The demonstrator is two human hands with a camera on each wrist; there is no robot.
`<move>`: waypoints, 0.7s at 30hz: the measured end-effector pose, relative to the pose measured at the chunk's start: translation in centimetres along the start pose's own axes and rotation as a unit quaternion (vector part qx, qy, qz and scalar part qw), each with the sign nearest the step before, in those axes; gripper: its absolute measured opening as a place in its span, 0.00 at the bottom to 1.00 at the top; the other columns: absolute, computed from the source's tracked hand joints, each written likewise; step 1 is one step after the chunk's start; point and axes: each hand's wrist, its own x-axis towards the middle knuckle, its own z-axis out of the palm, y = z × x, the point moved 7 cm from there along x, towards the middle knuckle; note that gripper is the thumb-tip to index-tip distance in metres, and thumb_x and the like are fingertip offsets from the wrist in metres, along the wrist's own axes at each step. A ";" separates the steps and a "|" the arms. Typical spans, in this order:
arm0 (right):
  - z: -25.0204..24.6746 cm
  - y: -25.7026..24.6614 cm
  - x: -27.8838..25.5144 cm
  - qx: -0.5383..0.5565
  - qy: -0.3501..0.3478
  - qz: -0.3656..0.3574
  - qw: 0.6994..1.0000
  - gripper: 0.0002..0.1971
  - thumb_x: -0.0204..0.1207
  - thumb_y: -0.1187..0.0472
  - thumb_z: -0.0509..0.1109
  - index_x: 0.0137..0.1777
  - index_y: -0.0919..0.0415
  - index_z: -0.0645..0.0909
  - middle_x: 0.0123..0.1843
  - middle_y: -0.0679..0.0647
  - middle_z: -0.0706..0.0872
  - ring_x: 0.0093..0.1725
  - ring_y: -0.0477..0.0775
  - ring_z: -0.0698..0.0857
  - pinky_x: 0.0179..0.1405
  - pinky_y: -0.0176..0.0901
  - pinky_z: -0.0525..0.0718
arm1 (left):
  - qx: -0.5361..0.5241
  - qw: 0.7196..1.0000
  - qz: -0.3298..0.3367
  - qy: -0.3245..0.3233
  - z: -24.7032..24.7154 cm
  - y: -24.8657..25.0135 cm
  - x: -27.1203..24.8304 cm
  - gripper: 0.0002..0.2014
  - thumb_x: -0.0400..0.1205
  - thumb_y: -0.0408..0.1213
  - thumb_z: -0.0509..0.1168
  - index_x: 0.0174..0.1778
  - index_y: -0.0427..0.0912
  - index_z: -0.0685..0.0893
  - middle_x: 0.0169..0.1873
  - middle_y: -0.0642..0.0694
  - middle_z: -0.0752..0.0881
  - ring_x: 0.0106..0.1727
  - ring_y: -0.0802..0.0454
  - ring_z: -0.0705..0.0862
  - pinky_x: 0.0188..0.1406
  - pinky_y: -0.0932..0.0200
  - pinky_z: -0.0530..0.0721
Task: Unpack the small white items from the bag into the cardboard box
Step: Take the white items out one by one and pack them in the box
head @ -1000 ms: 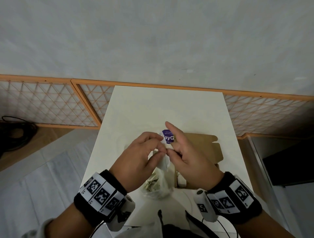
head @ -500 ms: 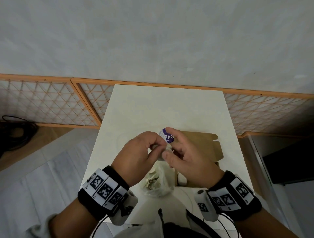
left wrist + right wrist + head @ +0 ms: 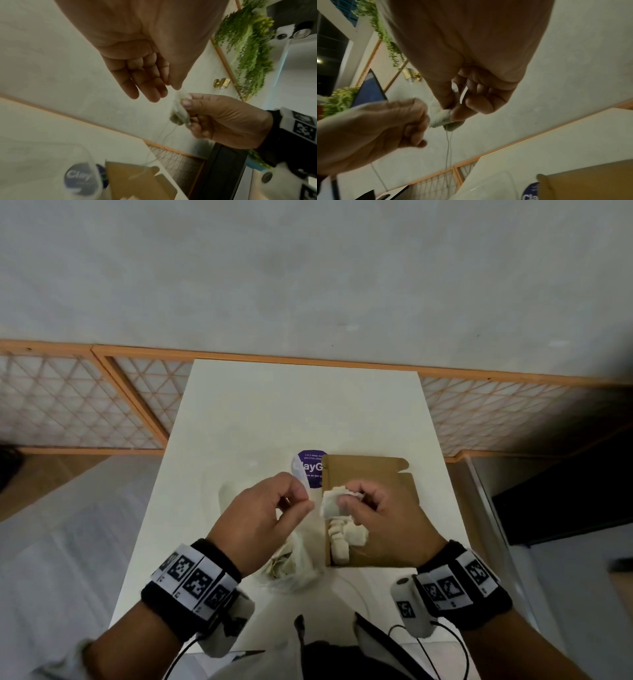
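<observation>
Small white item [image 3: 337, 501] pinched in right hand [image 3: 387, 515] grip, over left side of cardboard box [image 3: 394, 474]. Likely light, soft, crushable, thread trailing: hold pouch body gently. Left hand [image 3: 263, 515] loosely curled, empty, above bag [image 3: 294, 570].

The head view is lit softly and evenly; the white surface [image 3: 305, 412] is rendered brightest at centre, while the right edge is darkened by vignetting. Straight lines are bowed towards the edges by the wide lens. Both wrist views are dimmer, green-tinted and soft. The left hand [image 3: 373, 129] is smeared by motion blur at lower left of the right wrist view, and foliage [image 3: 248, 40] is blurred at upper right of the left wrist view.
</observation>
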 end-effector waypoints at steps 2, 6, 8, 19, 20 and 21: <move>-1.9 1.5 -0.6 -0.003 0.037 0.026 0.999 0.06 0.88 0.56 0.70 0.50 0.55 0.86 0.39 0.54 0.88 0.39 0.54 0.87 0.44 0.59 0.86 | 0.008 0.999 -0.031 -0.023 0.8 -2.3 -0.3 0.06 0.85 0.45 0.72 0.43 0.55 0.83 0.38 0.57 0.88 0.46 0.57 0.87 0.45 0.67 0.83; -4.6 5.0 -1.8 -0.031 0.087 0.061 0.994 0.04 0.86 0.52 0.72 0.52 0.45 0.88 0.45 0.43 0.92 0.47 0.46 0.90 0.50 0.48 0.88 | 0.041 0.994 -0.083 -0.063 2.5 -7.1 -1.6 0.07 0.84 0.45 0.72 0.41 0.56 0.82 0.39 0.60 0.88 0.45 0.59 0.87 0.45 0.63 0.84; -4.9 7.0 -2.2 -0.063 0.094 0.080 0.990 0.05 0.85 0.51 0.72 0.56 0.46 0.89 0.47 0.40 0.92 0.49 0.41 0.89 0.49 0.38 0.86 | 0.071 0.986 -0.119 -0.087 3.3 -9.4 -2.4 0.07 0.84 0.47 0.71 0.41 0.57 0.82 0.39 0.60 0.89 0.43 0.61 0.87 0.44 0.63 0.84; 2.8 18.0 -1.4 -0.105 -0.054 0.166 0.979 0.07 0.86 0.53 0.71 0.48 0.52 0.86 0.41 0.48 0.88 0.40 0.45 0.83 0.42 0.40 0.81 | 0.167 0.947 -0.193 -0.197 7.2 -14.7 -5.1 0.06 0.88 0.52 0.64 0.49 0.57 0.83 0.47 0.63 0.87 0.42 0.65 0.83 0.46 0.63 0.81; 3.2 18.7 -1.1 -0.111 -0.058 0.177 0.976 0.08 0.86 0.53 0.71 0.46 0.54 0.85 0.39 0.49 0.87 0.38 0.46 0.81 0.40 0.40 0.80 | 0.168 0.945 -0.195 -0.200 7.4 -14.8 -5.1 0.06 0.88 0.52 0.63 0.49 0.57 0.83 0.47 0.63 0.87 0.43 0.64 0.83 0.48 0.62 0.82; 3.6 19.4 -0.8 -0.119 -0.064 0.188 0.973 0.08 0.85 0.53 0.71 0.44 0.53 0.84 0.38 0.48 0.85 0.37 0.46 0.80 0.39 0.40 0.78 | 0.169 0.944 -0.198 -0.201 7.5 -15.0 -5.2 0.06 0.88 0.52 0.63 0.49 0.57 0.83 0.47 0.63 0.87 0.44 0.64 0.83 0.49 0.61 0.83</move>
